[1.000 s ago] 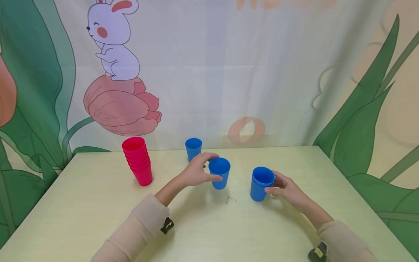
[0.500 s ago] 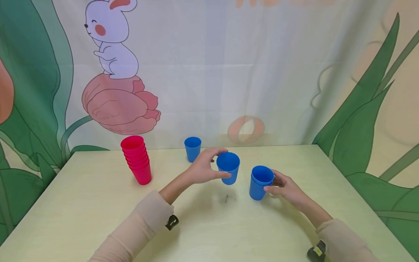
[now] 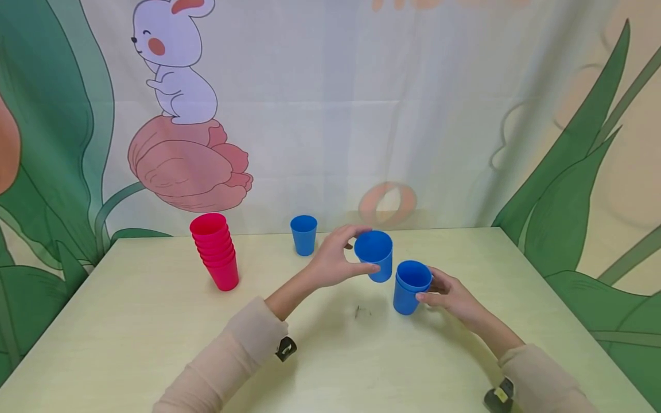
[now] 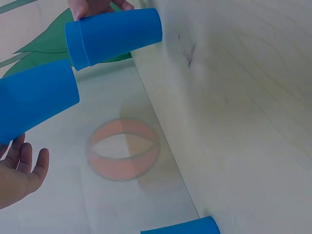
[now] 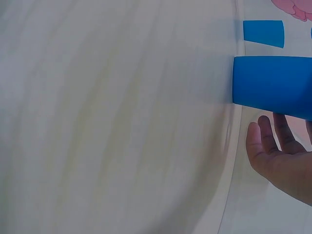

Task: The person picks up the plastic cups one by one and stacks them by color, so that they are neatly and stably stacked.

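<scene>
My left hand grips a blue cup between thumb and fingers, holding it upright above the table. In the left wrist view this lifted cup is apart from the table. To its right, my right hand holds a nested pair of blue cups by the side; the pair stands on the table, one rim just above the other. In the right wrist view the pair covers part of the right fingers. Another blue cup stands upright near the back edge, behind the left hand.
A leaning stack of several red cups stands at the back left of the pale table. Behind the table hangs a printed curtain with a rabbit and leaves. Small dark marks show on the tabletop.
My left hand has carried its blue cup up and to the right, closer to the nested pair. The right hand and its cups have stayed in place.
</scene>
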`<state>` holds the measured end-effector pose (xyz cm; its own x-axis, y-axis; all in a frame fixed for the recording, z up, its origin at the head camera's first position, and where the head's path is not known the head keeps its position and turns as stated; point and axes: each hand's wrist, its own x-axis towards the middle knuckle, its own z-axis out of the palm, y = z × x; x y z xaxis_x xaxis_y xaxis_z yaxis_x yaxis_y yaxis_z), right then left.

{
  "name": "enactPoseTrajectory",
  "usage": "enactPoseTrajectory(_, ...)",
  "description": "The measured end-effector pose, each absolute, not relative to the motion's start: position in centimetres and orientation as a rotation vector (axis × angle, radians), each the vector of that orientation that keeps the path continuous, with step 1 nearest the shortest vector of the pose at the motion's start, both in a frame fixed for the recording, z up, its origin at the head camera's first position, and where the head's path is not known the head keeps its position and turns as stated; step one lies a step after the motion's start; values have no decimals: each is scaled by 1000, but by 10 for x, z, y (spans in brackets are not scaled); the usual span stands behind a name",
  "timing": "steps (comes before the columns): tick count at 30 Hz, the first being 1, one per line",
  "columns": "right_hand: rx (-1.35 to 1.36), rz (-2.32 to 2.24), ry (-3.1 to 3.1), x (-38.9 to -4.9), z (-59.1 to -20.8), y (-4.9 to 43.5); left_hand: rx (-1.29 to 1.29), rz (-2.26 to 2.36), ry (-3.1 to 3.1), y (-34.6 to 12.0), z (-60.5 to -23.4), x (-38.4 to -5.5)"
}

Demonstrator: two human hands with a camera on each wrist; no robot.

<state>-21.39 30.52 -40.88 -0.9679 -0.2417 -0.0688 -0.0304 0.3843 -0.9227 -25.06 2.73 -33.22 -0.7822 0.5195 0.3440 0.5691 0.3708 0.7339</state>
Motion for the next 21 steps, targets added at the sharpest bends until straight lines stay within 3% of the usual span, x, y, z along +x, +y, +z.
enactPoseTrajectory(21,-259,-1628,2421,-213,-407,304,-1047,-1585,-2400,56,-322,-253)
